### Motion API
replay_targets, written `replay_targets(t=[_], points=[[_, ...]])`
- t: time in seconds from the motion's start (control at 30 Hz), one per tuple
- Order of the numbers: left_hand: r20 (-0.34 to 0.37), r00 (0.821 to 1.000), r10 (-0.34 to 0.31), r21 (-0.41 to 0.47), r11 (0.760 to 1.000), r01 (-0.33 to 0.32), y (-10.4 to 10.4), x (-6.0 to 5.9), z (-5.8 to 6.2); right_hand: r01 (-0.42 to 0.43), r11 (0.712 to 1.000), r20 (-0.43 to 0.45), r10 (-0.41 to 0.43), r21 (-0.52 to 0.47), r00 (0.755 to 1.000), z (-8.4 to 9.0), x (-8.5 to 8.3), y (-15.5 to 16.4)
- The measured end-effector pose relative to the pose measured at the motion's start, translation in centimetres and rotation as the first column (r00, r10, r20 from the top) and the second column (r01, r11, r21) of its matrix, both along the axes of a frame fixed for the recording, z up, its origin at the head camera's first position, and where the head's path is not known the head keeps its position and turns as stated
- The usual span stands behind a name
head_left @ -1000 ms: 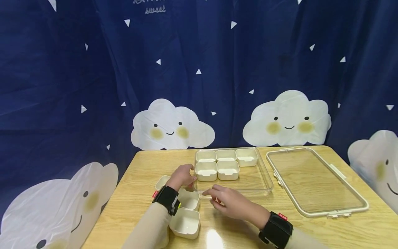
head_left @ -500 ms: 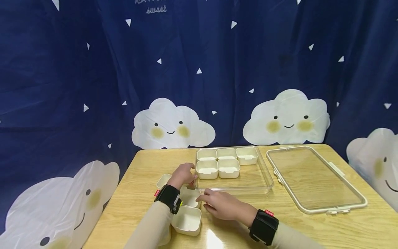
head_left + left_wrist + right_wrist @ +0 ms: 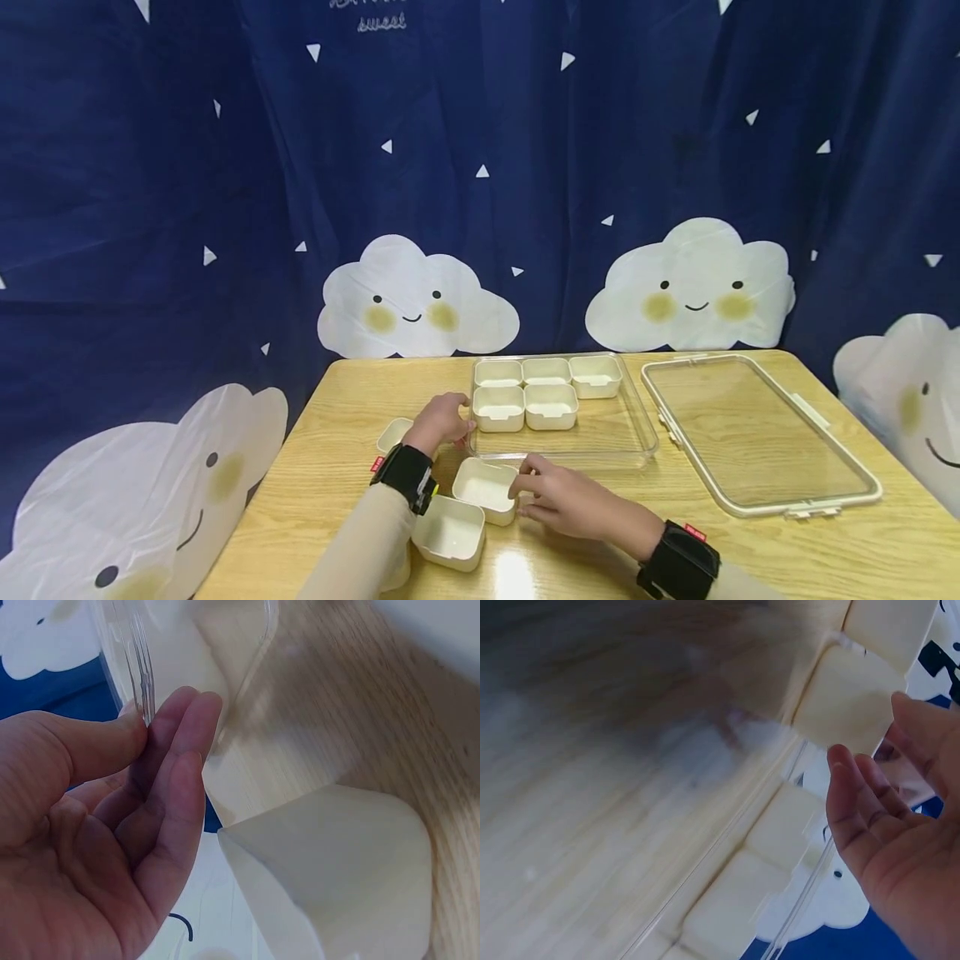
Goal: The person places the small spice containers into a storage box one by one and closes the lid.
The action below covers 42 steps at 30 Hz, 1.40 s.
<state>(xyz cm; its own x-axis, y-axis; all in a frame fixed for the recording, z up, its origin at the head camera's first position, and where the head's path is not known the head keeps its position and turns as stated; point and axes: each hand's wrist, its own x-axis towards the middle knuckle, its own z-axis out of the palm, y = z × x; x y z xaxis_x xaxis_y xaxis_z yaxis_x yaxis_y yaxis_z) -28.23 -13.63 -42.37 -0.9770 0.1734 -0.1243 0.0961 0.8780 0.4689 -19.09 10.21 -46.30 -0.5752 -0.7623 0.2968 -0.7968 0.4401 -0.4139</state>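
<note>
While our left hand (image 3: 438,423) pinches the clear tray (image 3: 600,450) by its near-left rim, thumb and fingers closed on the wall, our right hand (image 3: 558,496) grips a cream cup (image 3: 486,490) by its right wall, just before the tray. It looks light, stiff and smooth, likely slippery; opposite walls give the surest hold. Beyond the right fingers lies the lid (image 3: 757,433).
</note>
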Motion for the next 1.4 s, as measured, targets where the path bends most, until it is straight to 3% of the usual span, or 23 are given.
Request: replay_targets(t=[0.23, 0.47, 0.67, 0.77, 0.87, 1.0, 1.07, 1.13, 1.2, 1.3, 1.4], points=[[0.05, 0.998, 0.023, 0.075, 0.997, -0.027, 0.1, 0.1, 0.2, -0.03, 0.999, 0.037, 0.031, -0.014, 0.999, 0.5, 1.3, 4.3], [0.072, 0.997, 0.03, 0.067, 0.997, -0.035, 0.3, -0.1, 0.2, -0.053, 0.999, -0.041, 0.053, 0.014, 0.998, 0.5, 2.1, 7.6], [0.081, 0.996, 0.035, 0.031, 0.999, -0.038, 0.3, -0.4, 0.1, -0.05, 0.999, -0.098, 0.051, 0.009, 0.994, 0.5, 2.5, 8.2], [0.079, 0.996, 0.03, 0.031, 0.999, -0.033, 0.2, -0.5, -0.2, -0.068, 0.997, -0.061, 0.065, -0.037, 0.996, 0.6, 2.8, 7.9], [0.079, 0.997, 0.027, 0.036, 0.999, -0.03, 0.1, -0.6, -0.3, -0.097, 0.99, 0.033, 0.101, -0.097, 0.994, 0.8, 3.1, 7.2], [0.071, 0.997, 0.014, 0.022, 1.0, -0.015, 0.2, -0.4, 0.0, -0.129, 0.977, 0.227, 0.166, -0.168, 0.96, 1.1, 3.5, 6.4], [0.07, 0.997, 0.011, 0.023, 1.0, -0.013, 0.2, -0.3, 0.2, -0.125, 0.975, 0.248, 0.169, -0.182, 0.954, 1.3, 3.4, 6.3], [0.068, 0.998, 0.008, 0.027, 1.0, -0.009, 0.2, -0.3, 0.2, -0.094, 0.981, 0.168, 0.123, -0.17, 0.978, 1.4, 3.1, 6.5], [0.066, 0.998, 0.008, 0.034, 0.999, -0.01, 0.3, -0.3, 0.2, -0.043, 0.992, -0.004, 0.043, -0.123, 0.999, 1.4, 2.6, 6.7], [0.064, 0.998, 0.02, 0.038, 0.999, -0.023, 0.3, -0.3, 0.0, 0.057, 0.998, -0.214, -0.063, -0.037, 0.975, 1.1, 1.8, 7.2], [0.067, 0.997, 0.029, 0.038, 0.999, -0.031, 0.4, -0.3, -0.2, 0.087, 0.996, -0.301, -0.076, 0.023, 0.951, 0.6, 1.2, 7.6]])
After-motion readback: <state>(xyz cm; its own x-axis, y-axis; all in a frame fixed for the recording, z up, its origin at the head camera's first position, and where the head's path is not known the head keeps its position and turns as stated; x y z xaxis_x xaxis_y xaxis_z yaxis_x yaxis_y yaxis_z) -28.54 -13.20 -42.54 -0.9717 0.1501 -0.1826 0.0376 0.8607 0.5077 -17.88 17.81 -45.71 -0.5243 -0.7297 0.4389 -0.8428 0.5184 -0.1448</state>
